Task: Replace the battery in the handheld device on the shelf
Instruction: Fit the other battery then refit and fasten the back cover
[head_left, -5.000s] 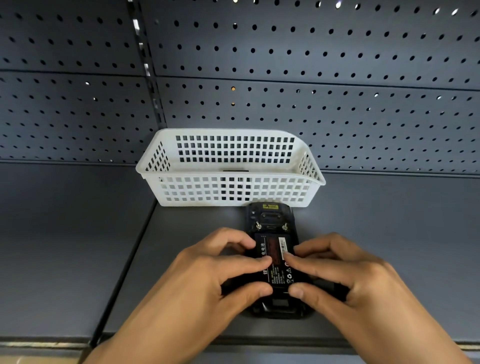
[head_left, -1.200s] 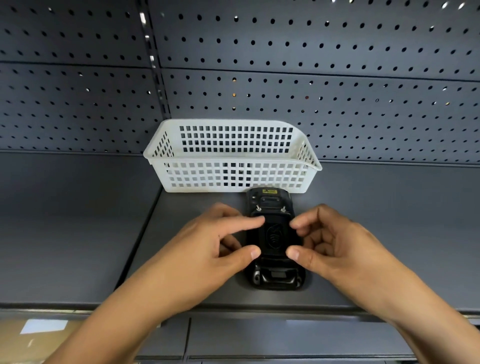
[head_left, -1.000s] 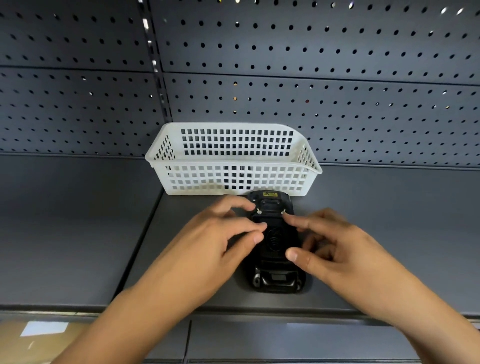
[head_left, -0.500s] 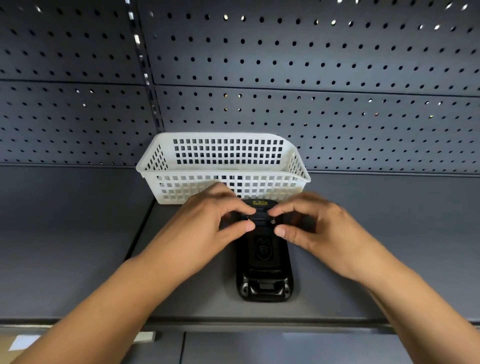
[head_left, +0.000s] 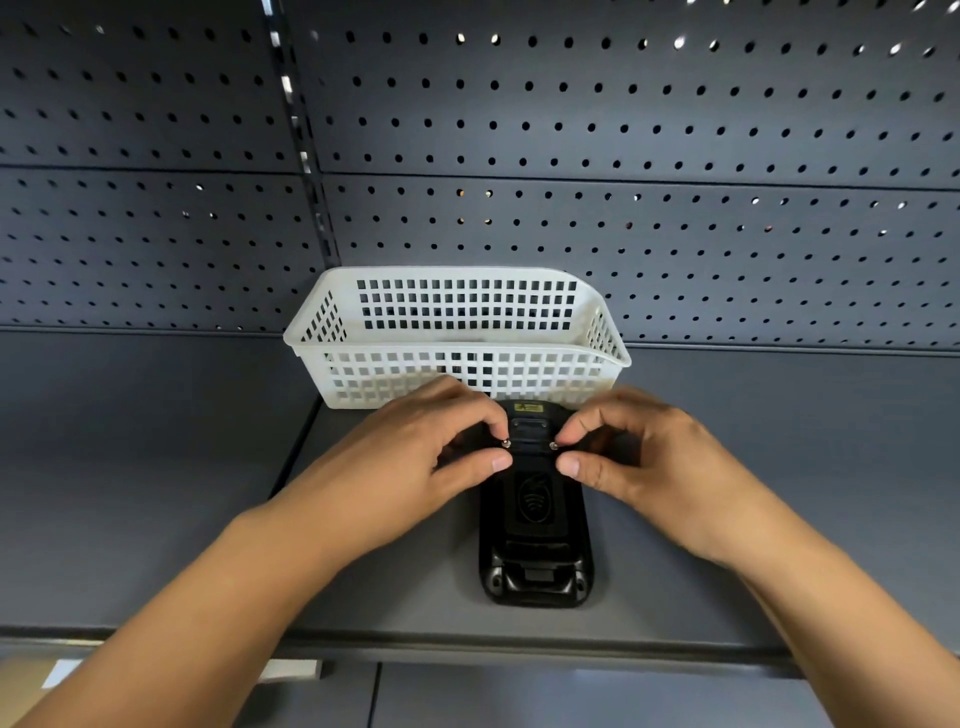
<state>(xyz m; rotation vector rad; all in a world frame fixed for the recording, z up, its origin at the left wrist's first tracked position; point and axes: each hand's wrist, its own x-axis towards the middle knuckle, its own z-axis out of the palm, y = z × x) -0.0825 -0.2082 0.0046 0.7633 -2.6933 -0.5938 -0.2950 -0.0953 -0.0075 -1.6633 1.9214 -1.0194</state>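
A black handheld device (head_left: 535, 525) lies face down on the grey shelf (head_left: 156, 493), its back cover on and a yellow label at its far end. My left hand (head_left: 415, 457) pinches the small metal latch on the left of the device's upper back between thumb and forefinger. My right hand (head_left: 639, 457) pinches the matching latch on the right in the same way. No battery is visible; the cover hides the compartment.
A white perforated plastic basket (head_left: 457, 369) stands just behind the device against the grey pegboard wall (head_left: 675, 182); something dark shows through its front holes. The shelf's front edge (head_left: 467, 642) runs just below the device.
Five seconds ago the battery's label showed in the open back; now the cover is on. In the last second both hands slid up from the device's middle to the two latches.
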